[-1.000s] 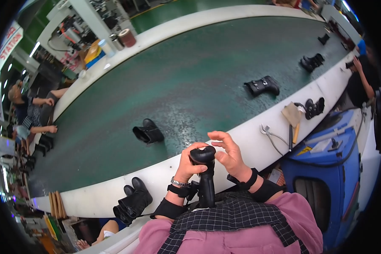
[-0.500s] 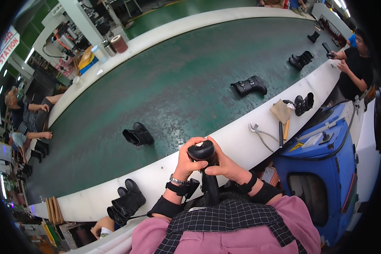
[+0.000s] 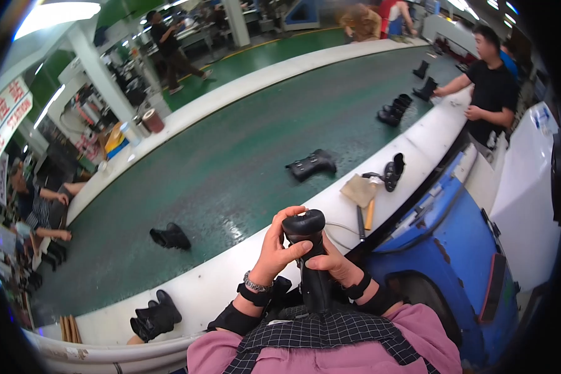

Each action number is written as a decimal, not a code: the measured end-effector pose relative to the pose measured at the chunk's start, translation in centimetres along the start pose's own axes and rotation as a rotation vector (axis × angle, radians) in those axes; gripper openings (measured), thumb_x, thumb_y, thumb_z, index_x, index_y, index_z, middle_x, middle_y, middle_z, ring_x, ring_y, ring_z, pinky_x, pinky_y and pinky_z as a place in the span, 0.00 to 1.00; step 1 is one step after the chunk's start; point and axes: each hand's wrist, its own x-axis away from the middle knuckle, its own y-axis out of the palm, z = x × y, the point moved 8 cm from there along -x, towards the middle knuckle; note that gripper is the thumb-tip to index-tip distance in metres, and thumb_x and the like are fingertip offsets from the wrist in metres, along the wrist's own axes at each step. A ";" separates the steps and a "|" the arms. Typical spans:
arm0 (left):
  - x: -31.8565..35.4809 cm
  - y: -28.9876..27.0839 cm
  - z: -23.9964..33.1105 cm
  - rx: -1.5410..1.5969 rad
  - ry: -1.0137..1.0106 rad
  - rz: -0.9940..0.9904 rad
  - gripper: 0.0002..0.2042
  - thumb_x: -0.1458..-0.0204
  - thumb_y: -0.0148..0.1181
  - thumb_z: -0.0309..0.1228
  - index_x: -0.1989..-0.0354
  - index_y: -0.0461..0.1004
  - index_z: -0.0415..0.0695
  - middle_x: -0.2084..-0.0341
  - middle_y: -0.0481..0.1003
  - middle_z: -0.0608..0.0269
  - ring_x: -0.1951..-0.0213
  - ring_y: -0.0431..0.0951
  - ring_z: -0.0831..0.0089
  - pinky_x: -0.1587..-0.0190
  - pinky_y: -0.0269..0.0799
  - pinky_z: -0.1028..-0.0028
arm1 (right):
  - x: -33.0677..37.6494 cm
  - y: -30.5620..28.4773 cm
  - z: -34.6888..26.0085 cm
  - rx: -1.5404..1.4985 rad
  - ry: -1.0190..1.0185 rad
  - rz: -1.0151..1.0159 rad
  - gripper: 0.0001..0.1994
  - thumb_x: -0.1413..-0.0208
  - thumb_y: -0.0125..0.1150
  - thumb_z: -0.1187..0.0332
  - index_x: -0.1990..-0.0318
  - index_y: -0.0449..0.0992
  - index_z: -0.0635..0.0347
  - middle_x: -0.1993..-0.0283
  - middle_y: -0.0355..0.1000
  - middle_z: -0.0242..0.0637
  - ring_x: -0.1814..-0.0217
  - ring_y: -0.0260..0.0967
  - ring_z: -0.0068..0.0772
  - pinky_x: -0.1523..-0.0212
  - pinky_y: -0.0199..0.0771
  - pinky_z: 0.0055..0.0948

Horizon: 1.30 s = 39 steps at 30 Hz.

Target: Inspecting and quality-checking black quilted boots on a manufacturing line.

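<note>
A black boot (image 3: pixel 316 287) is held upright in front of my body, its rounded toe at the top and its shaft pointing down toward my checked apron. My left hand (image 3: pixel 279 252) wraps the boot's left side, thumb pressed across the front below the toe. On the other side my right hand (image 3: pixel 335 262) grips it, its thumb close to the left one. Most of the right fingers are hidden behind the boot. Beyond my hands, a hammer with a black handle (image 3: pixel 360 224), a wooden-handled tool (image 3: pixel 369 215) and a tan cloth (image 3: pixel 359 190) lie on the white ledge.
Black boots lie along the green belt (image 3: pixel 230 156), one buckled boot (image 3: pixel 311 165) ahead and another boot (image 3: pixel 171 237) leftward. More boots (image 3: pixel 157 316) stand on the near ledge at left. A blue machine (image 3: pixel 442 243) is close on my right. A co-worker (image 3: pixel 489 93) reaches to a boot at far right.
My view has turned, and boots on the belt appear farther left. Both hands keep their hold on the boot. The co-worker's boot has gone from raised in hand to down at the belt.
</note>
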 end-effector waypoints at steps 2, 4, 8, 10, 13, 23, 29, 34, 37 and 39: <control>-0.8 3.4 0.7 0.018 0.038 -0.065 0.36 0.63 0.69 0.41 0.43 0.62 0.41 0.49 0.67 0.59 0.46 0.67 0.70 0.42 0.59 0.70 | 2.3 -2.0 -1.9 0.010 -0.083 0.076 0.51 0.67 0.63 0.64 0.31 0.41 0.57 0.40 0.52 0.36 0.37 0.51 0.31 0.38 0.50 0.31; -1.3 6.4 1.5 0.041 0.103 -0.137 0.39 0.62 0.66 0.48 0.42 0.60 0.40 0.45 0.64 0.55 0.42 0.63 0.66 0.38 0.53 0.67 | 5.0 -3.5 -3.8 0.007 -0.188 0.150 0.53 0.67 0.63 0.64 0.31 0.38 0.57 0.39 0.51 0.36 0.36 0.50 0.31 0.37 0.49 0.31; -2.0 11.4 1.5 0.085 0.114 -0.339 0.36 0.57 0.59 0.50 0.43 0.62 0.38 0.45 0.65 0.55 0.41 0.63 0.64 0.39 0.55 0.64 | 11.5 -5.7 -6.7 -0.009 -0.376 0.340 0.56 0.66 0.64 0.67 0.30 0.32 0.56 0.36 0.50 0.37 0.33 0.48 0.31 0.35 0.45 0.33; -2.1 13.3 0.9 0.134 0.067 -0.399 0.32 0.56 0.58 0.48 0.47 0.66 0.36 0.49 0.69 0.54 0.44 0.67 0.64 0.42 0.60 0.65 | 15.3 -6.3 -8.0 0.035 -0.473 0.454 0.55 0.65 0.64 0.68 0.30 0.31 0.56 0.36 0.51 0.35 0.33 0.48 0.32 0.34 0.44 0.33; -1.7 16.0 -0.3 0.130 0.027 -0.509 0.25 0.54 0.58 0.42 0.52 0.71 0.35 0.54 0.73 0.53 0.49 0.71 0.64 0.47 0.66 0.66 | 21.7 -5.9 -9.5 0.051 -0.642 0.625 0.55 0.64 0.63 0.68 0.29 0.31 0.54 0.36 0.51 0.35 0.35 0.49 0.30 0.36 0.47 0.33; -0.2 21.9 -9.7 0.234 -0.138 -0.863 0.11 0.45 0.50 0.36 0.64 0.70 0.39 0.68 0.73 0.58 0.63 0.74 0.69 0.58 0.73 0.73 | 49.2 4.4 -4.4 0.130 -1.053 1.561 0.40 0.60 0.61 0.61 0.36 0.52 0.56 0.47 0.62 0.36 0.59 0.65 0.26 0.55 0.69 0.28; -0.1 27.4 -15.8 0.223 -0.214 -1.042 0.13 0.46 0.53 0.37 0.61 0.70 0.40 0.68 0.73 0.60 0.63 0.74 0.69 0.57 0.73 0.72 | 62.9 12.8 9.1 0.022 -1.423 2.202 0.27 0.54 0.61 0.59 0.47 0.63 0.60 0.56 0.69 0.33 0.65 0.70 0.25 0.64 0.74 0.26; 1.5 29.7 -15.2 0.202 -0.248 -1.040 0.13 0.48 0.56 0.36 0.62 0.71 0.39 0.68 0.74 0.59 0.65 0.74 0.67 0.58 0.73 0.72 | 71.1 19.6 20.8 -0.107 -1.768 2.442 0.17 0.50 0.62 0.56 0.59 0.69 0.57 0.64 0.69 0.31 0.66 0.68 0.26 0.65 0.72 0.29; 1.9 30.3 -13.9 0.185 -0.261 -1.019 0.13 0.49 0.58 0.36 0.63 0.72 0.39 0.69 0.74 0.58 0.66 0.74 0.66 0.59 0.73 0.72 | 75.3 24.9 26.0 -0.113 -1.962 2.679 0.15 0.53 0.63 0.54 0.67 0.71 0.55 0.73 0.65 0.27 0.73 0.63 0.24 0.71 0.64 0.26; 2.0 30.5 -13.2 0.174 -0.269 -0.997 0.13 0.50 0.59 0.36 0.63 0.72 0.39 0.69 0.74 0.58 0.66 0.74 0.66 0.60 0.73 0.72 | 77.2 28.4 28.4 -0.096 -1.958 2.780 0.16 0.54 0.64 0.54 0.68 0.72 0.55 0.74 0.64 0.26 0.74 0.61 0.23 0.73 0.62 0.26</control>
